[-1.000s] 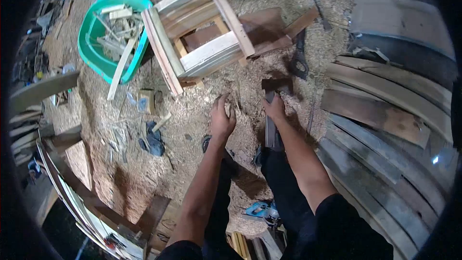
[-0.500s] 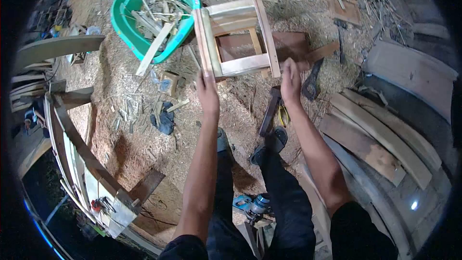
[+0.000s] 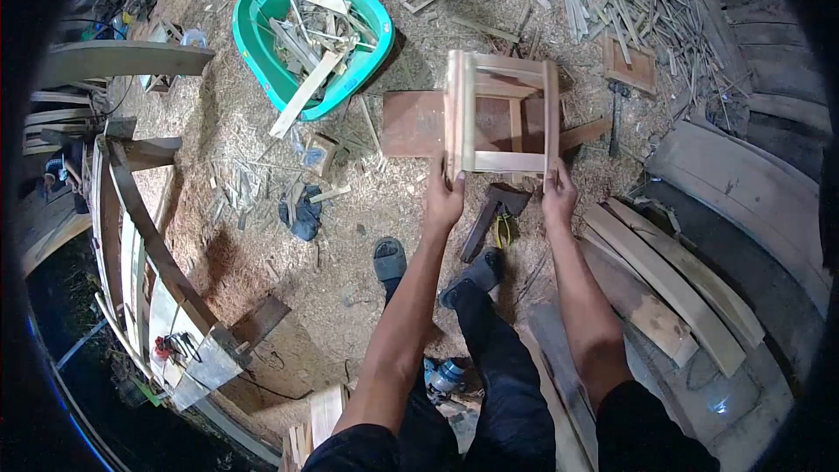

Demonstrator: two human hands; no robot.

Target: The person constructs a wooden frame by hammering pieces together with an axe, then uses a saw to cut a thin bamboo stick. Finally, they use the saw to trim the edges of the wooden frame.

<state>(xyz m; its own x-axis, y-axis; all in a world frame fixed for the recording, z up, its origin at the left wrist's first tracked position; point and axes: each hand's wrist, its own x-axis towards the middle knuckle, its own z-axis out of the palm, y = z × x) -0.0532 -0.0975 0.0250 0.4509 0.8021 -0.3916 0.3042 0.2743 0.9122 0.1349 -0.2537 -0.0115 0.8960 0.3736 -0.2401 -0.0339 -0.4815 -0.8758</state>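
Note:
A small wooden frame [image 3: 509,163], with legs and cross rails like a stool's, is held out in front of me. My left hand [image 3: 445,199] grips the near end of its left side, thumb on the wood. At the near right corner, my right hand [image 3: 559,197] has its fingers closed on the frame's right leg. Beneath the frame lies a reddish-brown board [image 3: 412,124], partly hidden by it. On the ground between my forearms are a dark tool with a long block-like handle [image 3: 479,232] and yellow-handled pliers [image 3: 503,229].
A green tub [image 3: 246,42] of wood offcuts stands at the upper left. Thin wood strips [image 3: 651,0] are heaped at the upper right. Curved planks [image 3: 673,288] lie on the right, and curved timbers [image 3: 149,227] stand left. A blue power tool [image 3: 446,376] sits by my legs.
The wooden frame has shifted right in view and turned slightly, now over the reddish-brown board. My right hand has closed on its right leg; my left hand keeps its hold.

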